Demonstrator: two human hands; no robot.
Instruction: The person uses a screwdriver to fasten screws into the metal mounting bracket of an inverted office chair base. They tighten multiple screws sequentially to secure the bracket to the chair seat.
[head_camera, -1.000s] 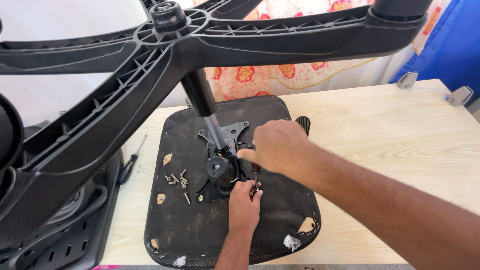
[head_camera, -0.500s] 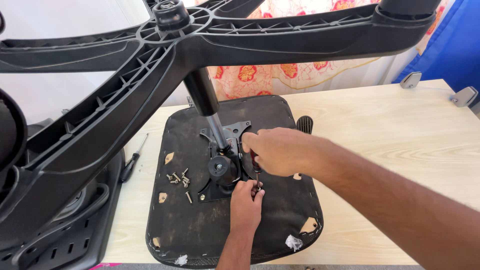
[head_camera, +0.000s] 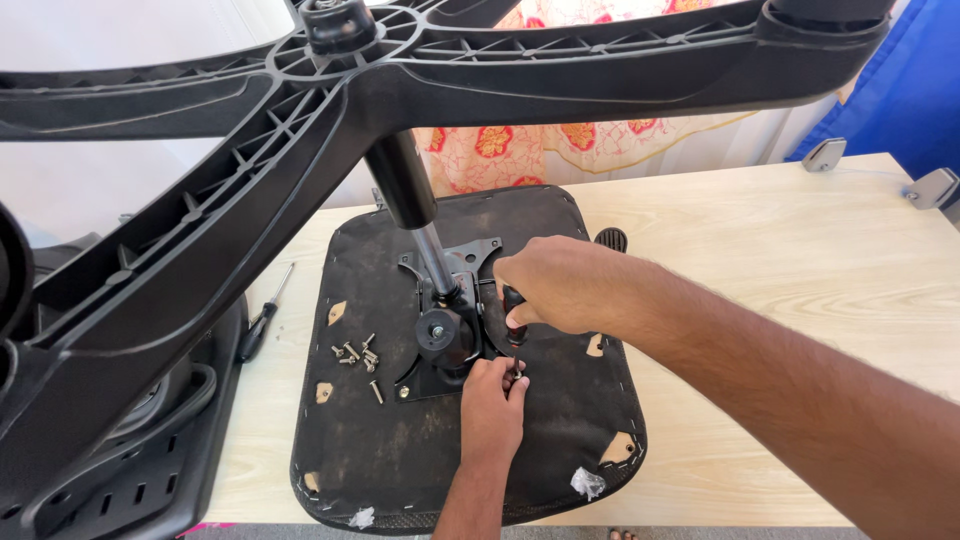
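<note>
The screwdriver (head_camera: 513, 312) stood nearly upright over the right edge of the black metal mechanism plate (head_camera: 447, 335), which was mounted at the centre of the upturned seat pan (head_camera: 400, 450). The right hand (head_camera: 560, 285) was closed around the screwdriver's black handle from above, fingers wrapped fully about it. The left hand (head_camera: 492, 405) reached in from the near edge, its fingertips pinched together at the lower end of the shaft; whether they held a screw or only steadied the tip could not be determined.

The seat pan lay upside down on the pale wooden worktop (head_camera: 800, 260), its black fabric underside facing up, with torn corners showing on the near side. The gas-lift column (head_camera: 412, 205) rose from the mechanism plate toward the camera, carrying the black star base (head_camera: 250, 180), which spanned the top and left of the view.

A cluster of loose screws (head_camera: 358, 356) rested on the seat pan just left of the mechanism plate. A 2nd screwdriver (head_camera: 262, 322) lay on the worktop left of the seat pan. A black plastic backrest shell (head_camera: 130, 460) occupied the near left. 2 grey brackets (head_camera: 930, 187) sat at the far right of the worktop, before a floral cloth (head_camera: 520, 145).
</note>
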